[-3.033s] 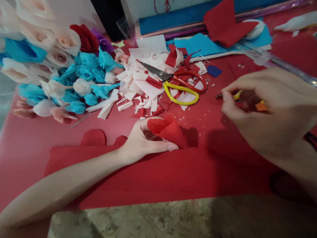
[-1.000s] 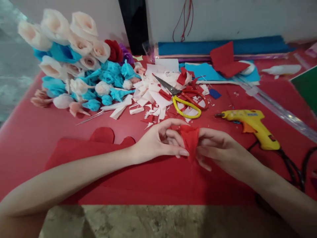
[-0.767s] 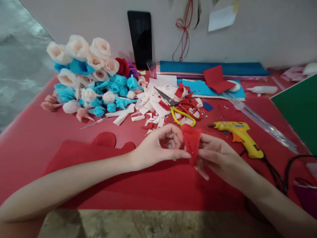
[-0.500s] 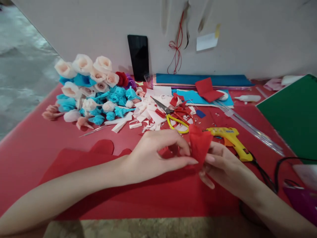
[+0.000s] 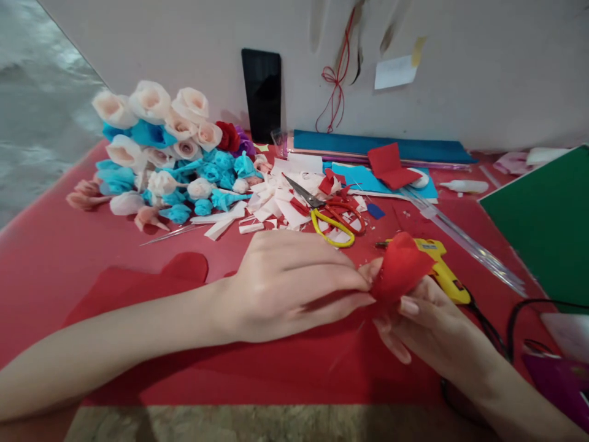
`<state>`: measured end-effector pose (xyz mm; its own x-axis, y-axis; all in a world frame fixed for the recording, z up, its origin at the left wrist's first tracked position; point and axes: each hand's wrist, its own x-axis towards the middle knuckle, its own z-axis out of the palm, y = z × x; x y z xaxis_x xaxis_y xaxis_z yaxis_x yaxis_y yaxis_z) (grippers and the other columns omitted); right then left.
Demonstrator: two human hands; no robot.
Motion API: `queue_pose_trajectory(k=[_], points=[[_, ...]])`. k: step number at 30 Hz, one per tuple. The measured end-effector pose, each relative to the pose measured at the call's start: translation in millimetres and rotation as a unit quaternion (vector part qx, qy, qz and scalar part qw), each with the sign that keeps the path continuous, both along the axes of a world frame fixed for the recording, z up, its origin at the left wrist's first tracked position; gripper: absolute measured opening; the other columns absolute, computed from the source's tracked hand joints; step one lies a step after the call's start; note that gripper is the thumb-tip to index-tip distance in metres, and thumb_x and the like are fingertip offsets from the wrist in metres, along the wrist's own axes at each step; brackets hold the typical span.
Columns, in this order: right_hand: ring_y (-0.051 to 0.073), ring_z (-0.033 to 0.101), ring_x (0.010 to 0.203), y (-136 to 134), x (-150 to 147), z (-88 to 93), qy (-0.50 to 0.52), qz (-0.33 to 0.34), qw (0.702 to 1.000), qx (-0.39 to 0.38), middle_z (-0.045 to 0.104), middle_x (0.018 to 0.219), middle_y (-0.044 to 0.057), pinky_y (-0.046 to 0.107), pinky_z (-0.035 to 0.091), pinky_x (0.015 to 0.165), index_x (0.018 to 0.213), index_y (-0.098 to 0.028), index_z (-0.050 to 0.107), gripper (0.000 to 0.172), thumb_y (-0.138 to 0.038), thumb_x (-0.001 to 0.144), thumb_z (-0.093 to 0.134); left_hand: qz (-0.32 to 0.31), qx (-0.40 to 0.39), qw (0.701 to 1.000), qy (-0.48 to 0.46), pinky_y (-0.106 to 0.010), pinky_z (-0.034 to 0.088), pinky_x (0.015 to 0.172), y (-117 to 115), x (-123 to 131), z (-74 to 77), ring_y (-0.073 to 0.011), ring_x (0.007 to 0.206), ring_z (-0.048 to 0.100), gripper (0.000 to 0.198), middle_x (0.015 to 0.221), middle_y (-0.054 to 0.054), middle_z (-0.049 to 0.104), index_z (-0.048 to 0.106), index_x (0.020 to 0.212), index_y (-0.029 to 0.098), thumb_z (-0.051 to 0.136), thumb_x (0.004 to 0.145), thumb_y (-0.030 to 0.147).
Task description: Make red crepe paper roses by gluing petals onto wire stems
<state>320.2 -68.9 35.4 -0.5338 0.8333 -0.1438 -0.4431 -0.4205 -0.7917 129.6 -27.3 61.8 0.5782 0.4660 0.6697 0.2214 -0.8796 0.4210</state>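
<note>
A red paper flower (image 5: 401, 264), rolled into a bud-like shape, is upright between my two hands above the table. My right hand (image 5: 432, 325) grips it from the right, thumb across its lower part and fingers curled behind. From the left, my left hand (image 5: 299, 285) pinches the paper's lower left edge between thumb and fingertips. A faint thin strand trails below the fingertips. Under my forearms lies a red paper sheet (image 5: 257, 374). Just behind the flower rests a yellow glue gun (image 5: 444, 273), partly hidden by the petals.
Finished paper flowers (image 5: 161, 159) are piled at the back left. Scissors (image 5: 334, 227) with yellow and red handles lie on pale paper scraps (image 5: 280, 202). A phone (image 5: 263, 95) leans on the wall. Clear-wrapped sticks (image 5: 478, 248) and a green board (image 5: 543, 227) are on the right.
Both hands have shifted slightly right with the red flower, which now leans more to the right. My left fingers have closed together at its edge. The view has moved slightly.
</note>
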Motion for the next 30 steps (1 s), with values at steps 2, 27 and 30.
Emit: queue_pose_trajectory(k=[2,27,30], points=[[0.006,0.050,0.052,0.5,-0.4,1.2,-0.019,-0.003,1.000,0.003,0.052,0.066,0.000,0.011,0.045,0.040,0.080,-0.020,0.061,0.004,-0.022,0.078,0.059,0.010,0.021,1.000,0.021,-0.023,0.052,0.054,0.0,0.0,-0.1,-0.0144,0.061,0.067,0.008,0.068,-0.003,0.072,0.067,0.071,0.020,0.061,0.076,0.023],[0.006,0.055,0.054,-6.6,3.0,-11.3,-0.019,0.022,1.000,-0.002,0.058,0.075,0.000,0.012,0.047,0.047,0.090,-0.021,0.060,0.010,-0.021,0.081,0.055,0.022,0.060,0.997,0.037,-0.020,0.052,0.059,0.4,-2.6,0.5,-0.0119,0.061,0.065,0.002,0.066,0.000,0.071,0.065,0.073,0.018,0.063,0.074,0.018],[0.007,0.056,0.051,-6.6,4.1,-14.5,-0.011,0.015,1.000,0.007,0.058,0.075,0.000,0.012,0.047,0.044,0.094,-0.022,0.060,0.018,-0.024,0.077,0.061,0.020,0.064,0.997,0.041,-0.021,0.053,0.060,-1.0,-3.6,1.6,-0.0112,0.062,0.065,0.002,0.070,0.001,0.072,0.063,0.076,0.017,0.063,0.075,0.019]])
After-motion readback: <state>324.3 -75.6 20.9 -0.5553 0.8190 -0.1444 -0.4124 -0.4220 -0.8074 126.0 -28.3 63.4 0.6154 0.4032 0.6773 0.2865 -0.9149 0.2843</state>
